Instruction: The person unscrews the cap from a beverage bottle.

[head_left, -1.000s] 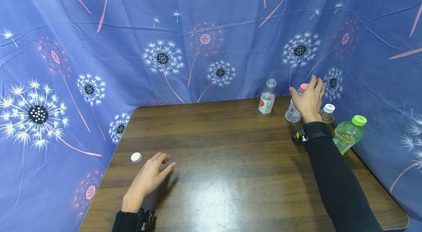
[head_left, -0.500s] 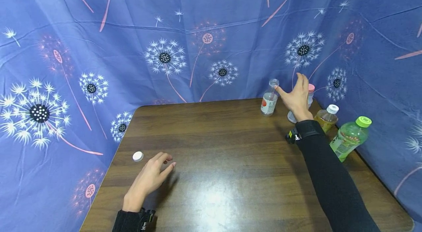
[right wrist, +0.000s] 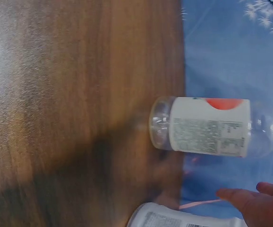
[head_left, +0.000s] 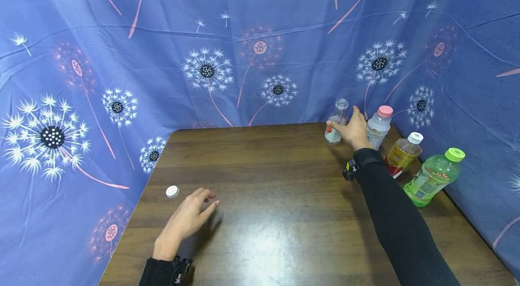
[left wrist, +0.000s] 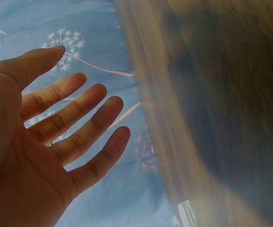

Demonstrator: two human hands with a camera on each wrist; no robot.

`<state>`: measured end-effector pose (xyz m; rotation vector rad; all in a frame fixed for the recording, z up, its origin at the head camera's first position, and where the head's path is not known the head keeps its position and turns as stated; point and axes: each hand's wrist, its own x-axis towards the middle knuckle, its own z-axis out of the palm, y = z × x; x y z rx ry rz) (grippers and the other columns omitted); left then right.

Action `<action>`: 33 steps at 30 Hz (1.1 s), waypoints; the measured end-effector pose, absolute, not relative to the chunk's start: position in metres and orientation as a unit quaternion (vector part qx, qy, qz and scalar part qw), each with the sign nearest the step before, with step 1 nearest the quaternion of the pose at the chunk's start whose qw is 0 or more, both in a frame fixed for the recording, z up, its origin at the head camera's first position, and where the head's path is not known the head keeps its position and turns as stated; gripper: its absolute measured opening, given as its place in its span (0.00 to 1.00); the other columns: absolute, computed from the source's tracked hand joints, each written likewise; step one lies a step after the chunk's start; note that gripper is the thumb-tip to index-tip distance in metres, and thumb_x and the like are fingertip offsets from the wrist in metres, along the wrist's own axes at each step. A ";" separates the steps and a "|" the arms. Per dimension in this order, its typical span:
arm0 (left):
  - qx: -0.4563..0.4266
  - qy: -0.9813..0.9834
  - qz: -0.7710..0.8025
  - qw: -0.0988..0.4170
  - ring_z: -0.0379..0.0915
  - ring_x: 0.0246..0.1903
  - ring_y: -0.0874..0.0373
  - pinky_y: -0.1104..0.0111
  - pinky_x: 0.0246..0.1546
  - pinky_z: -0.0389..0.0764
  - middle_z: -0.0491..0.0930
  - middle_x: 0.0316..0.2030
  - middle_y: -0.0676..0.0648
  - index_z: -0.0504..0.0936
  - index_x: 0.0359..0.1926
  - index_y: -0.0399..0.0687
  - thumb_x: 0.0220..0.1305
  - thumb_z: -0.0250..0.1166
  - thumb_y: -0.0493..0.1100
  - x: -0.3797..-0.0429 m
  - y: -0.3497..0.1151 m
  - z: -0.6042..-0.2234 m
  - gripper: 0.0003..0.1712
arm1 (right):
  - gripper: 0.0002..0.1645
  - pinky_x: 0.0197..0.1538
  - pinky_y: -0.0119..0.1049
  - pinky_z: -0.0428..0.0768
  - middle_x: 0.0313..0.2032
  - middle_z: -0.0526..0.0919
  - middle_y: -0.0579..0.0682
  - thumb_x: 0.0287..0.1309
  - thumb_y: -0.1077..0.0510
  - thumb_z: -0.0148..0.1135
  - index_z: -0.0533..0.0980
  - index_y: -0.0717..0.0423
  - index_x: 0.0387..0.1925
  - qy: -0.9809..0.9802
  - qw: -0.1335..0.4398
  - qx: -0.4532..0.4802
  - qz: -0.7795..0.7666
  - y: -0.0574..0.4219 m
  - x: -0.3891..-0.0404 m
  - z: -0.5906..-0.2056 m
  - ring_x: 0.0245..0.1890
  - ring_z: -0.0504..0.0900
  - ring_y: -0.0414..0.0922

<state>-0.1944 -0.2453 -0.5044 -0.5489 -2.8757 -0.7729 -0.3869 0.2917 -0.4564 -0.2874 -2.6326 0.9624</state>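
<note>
My right hand (head_left: pixel 352 131) reaches to an uncapped clear bottle (head_left: pixel 331 136) at the table's back right, thumb and fingers spread on either side of it. In the right wrist view this bottle (right wrist: pixel 209 126), with a white label and a red spot, stands between the thumb and the fingers; a gap shows beside the fingers. Just right of the hand stands a pink-capped bottle (head_left: pixel 378 129). My left hand (head_left: pixel 184 219) hovers over the table's left part, fingers relaxed and holding nothing. Nearest to it lies a white bottle cap (head_left: pixel 172 191).
A white-capped bottle with amber liquid (head_left: pixel 402 154) and a green bottle (head_left: pixel 435 177) stand at the right edge, beside my right forearm. A blue dandelion-print cloth (head_left: pixel 252 83) hangs behind and beside the brown wooden table (head_left: pixel 260 173).
My right hand has moved left from above the pink-capped bottle and come down at the uncapped clear bottle. The left hand has stayed almost still. The view has shifted slightly.
</note>
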 end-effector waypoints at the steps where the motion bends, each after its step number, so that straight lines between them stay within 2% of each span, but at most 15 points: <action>1: -0.181 -0.949 -0.254 0.054 0.84 0.49 0.49 0.52 0.48 0.85 0.84 0.48 0.48 0.84 0.51 0.46 0.73 0.68 0.49 -0.194 -0.245 -0.504 0.14 | 0.70 0.77 0.66 0.58 0.76 0.56 0.76 0.59 0.33 0.72 0.42 0.62 0.83 -0.922 0.157 -0.102 0.337 0.291 -0.388 -0.458 0.77 0.56 0.73; 7: -0.175 -0.954 -0.242 0.034 0.84 0.49 0.50 0.54 0.46 0.86 0.83 0.48 0.47 0.84 0.50 0.48 0.73 0.67 0.49 -0.192 -0.242 -0.503 0.12 | 0.66 0.76 0.66 0.60 0.74 0.59 0.76 0.63 0.36 0.70 0.44 0.63 0.82 -0.922 0.141 -0.115 0.341 0.283 -0.390 -0.462 0.76 0.57 0.73; 14: -0.174 -0.955 -0.240 0.030 0.84 0.50 0.48 0.54 0.47 0.85 0.83 0.48 0.49 0.84 0.50 0.50 0.74 0.67 0.49 -0.190 -0.241 -0.503 0.11 | 0.54 0.72 0.66 0.66 0.69 0.66 0.76 0.67 0.44 0.68 0.52 0.67 0.78 -0.923 0.159 -0.115 0.331 0.280 -0.392 -0.468 0.72 0.65 0.74; 19: -0.176 -0.954 -0.240 0.026 0.84 0.50 0.47 0.53 0.46 0.85 0.84 0.49 0.47 0.84 0.51 0.48 0.74 0.67 0.49 -0.190 -0.244 -0.501 0.12 | 0.49 0.70 0.67 0.68 0.69 0.68 0.76 0.68 0.46 0.66 0.52 0.66 0.76 -0.919 0.156 -0.113 0.343 0.277 -0.392 -0.467 0.70 0.66 0.74; 26: -0.177 -0.956 -0.230 0.043 0.84 0.51 0.46 0.52 0.47 0.86 0.83 0.50 0.46 0.84 0.51 0.46 0.74 0.67 0.49 -0.195 -0.250 -0.496 0.13 | 0.49 0.68 0.68 0.70 0.71 0.67 0.72 0.71 0.43 0.63 0.52 0.62 0.78 -0.920 0.146 -0.091 0.351 0.275 -0.384 -0.468 0.71 0.66 0.73; 33: -0.165 -0.958 -0.220 0.082 0.84 0.48 0.46 0.50 0.46 0.85 0.84 0.48 0.45 0.85 0.50 0.45 0.73 0.68 0.49 -0.198 -0.257 -0.494 0.13 | 0.44 0.68 0.68 0.70 0.68 0.69 0.75 0.71 0.46 0.64 0.56 0.65 0.74 -0.922 0.180 -0.057 0.339 0.263 -0.374 -0.465 0.68 0.69 0.74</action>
